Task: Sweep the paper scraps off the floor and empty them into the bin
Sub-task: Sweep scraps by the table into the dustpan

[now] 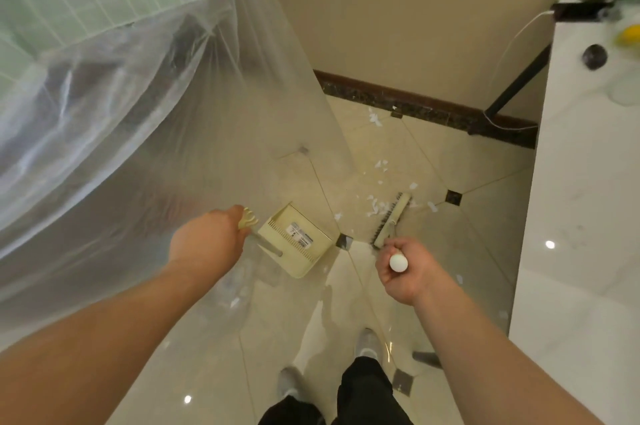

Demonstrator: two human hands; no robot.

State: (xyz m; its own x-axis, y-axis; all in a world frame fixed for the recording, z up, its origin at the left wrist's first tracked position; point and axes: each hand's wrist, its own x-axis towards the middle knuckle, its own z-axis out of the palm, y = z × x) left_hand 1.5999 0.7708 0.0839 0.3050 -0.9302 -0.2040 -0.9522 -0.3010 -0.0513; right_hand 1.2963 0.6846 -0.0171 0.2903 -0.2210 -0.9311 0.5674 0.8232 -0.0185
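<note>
A person looks down at a glossy beige tiled floor (433,154), both bare forearms reaching forward. The left hand (207,237) is closed around the pale yellow top of a dustpan handle, and the cream-coloured dustpan (298,239) hangs or rests just ahead of it, tilted, with a printed label on its back panel and a comb-like row of teeth along one edge. The right hand (403,269) is clenched around the upper end of a broom handle, whose rounded white tip pokes out of the fist. The broom head (391,220), cream with dark bristles, sits on the floor just beyond that hand, to the right of the dustpan and apart from it. Small white paper scraps (377,206) lie scattered on the tiles right beside the bristles, with more trailing away toward the dark skirting board (415,102) at the foot of the beige wall. A large sheet of clear plastic (138,113) drapes down across the left side, and a few scraps show through it near the floor. A white marble-look counter (581,182) fills the right edge, with a white cable running down behind it. At the bottom, two grey shoes (367,343) and dark trouser legs are visible. No bin can be made out.
</note>
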